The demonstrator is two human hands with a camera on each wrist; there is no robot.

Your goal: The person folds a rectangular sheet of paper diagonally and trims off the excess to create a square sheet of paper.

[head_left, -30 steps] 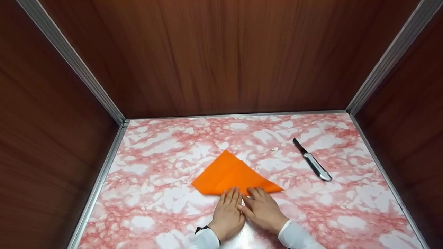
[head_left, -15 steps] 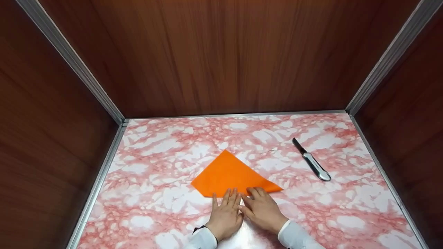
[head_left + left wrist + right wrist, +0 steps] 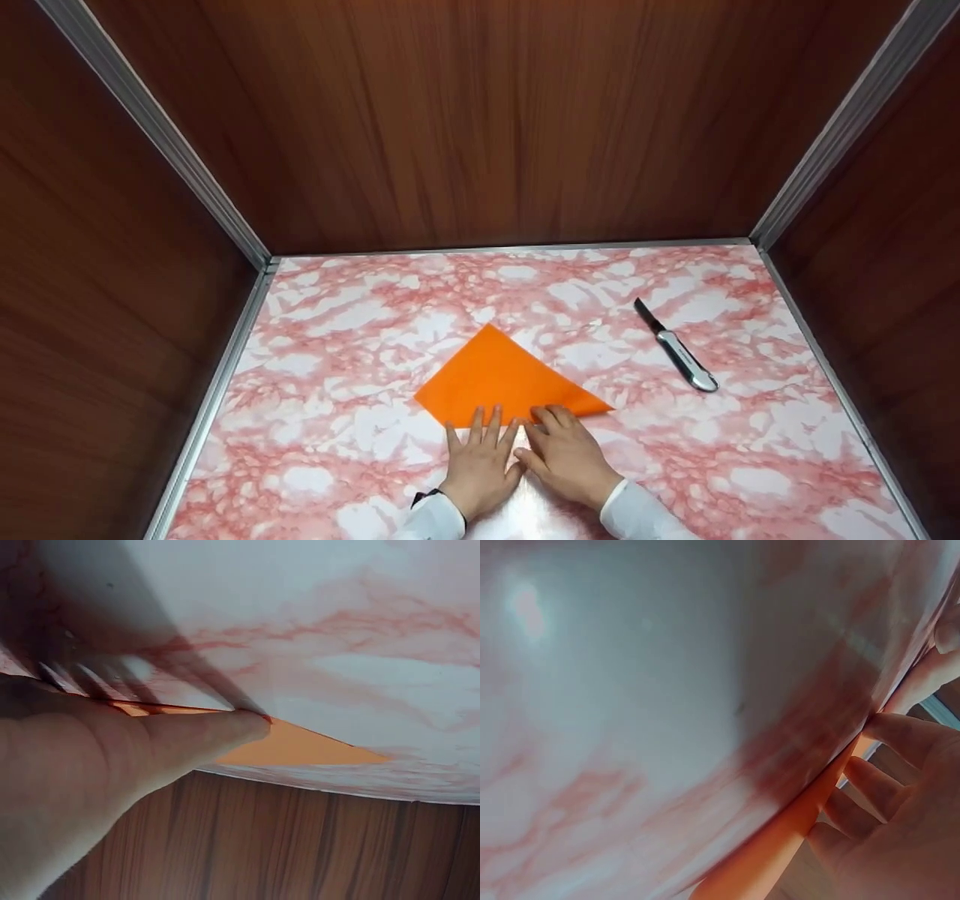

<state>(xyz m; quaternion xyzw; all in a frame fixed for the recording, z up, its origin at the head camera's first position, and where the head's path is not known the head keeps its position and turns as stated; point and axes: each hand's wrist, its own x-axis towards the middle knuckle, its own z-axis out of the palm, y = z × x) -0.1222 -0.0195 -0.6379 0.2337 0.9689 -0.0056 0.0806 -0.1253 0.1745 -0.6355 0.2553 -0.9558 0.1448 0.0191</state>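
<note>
A folded orange sheet (image 3: 499,375), paper or thin cloth, lies on the table with one corner pointing to the back and a long edge toward me. My left hand (image 3: 480,465) rests on that near edge, its fingers straight and spread. Just beside it, my right hand (image 3: 570,457) touches the edge further right with slightly bent fingers. In the left wrist view a finger (image 3: 217,731) lies along the orange sheet (image 3: 300,746). In the right wrist view several fingertips meet the orange edge (image 3: 772,855). Neither hand visibly pinches the sheet.
A folding knife (image 3: 679,352) with its dark blade out lies to the right of the sheet, blade toward the back. The table (image 3: 315,420) has a pink and white marbled top. Brown wood panels (image 3: 510,135) with metal edging stand on three sides.
My left hand has slid left along the near edge and its fingers have spread apart. That edge has flattened under it. My right hand has hardly moved.
</note>
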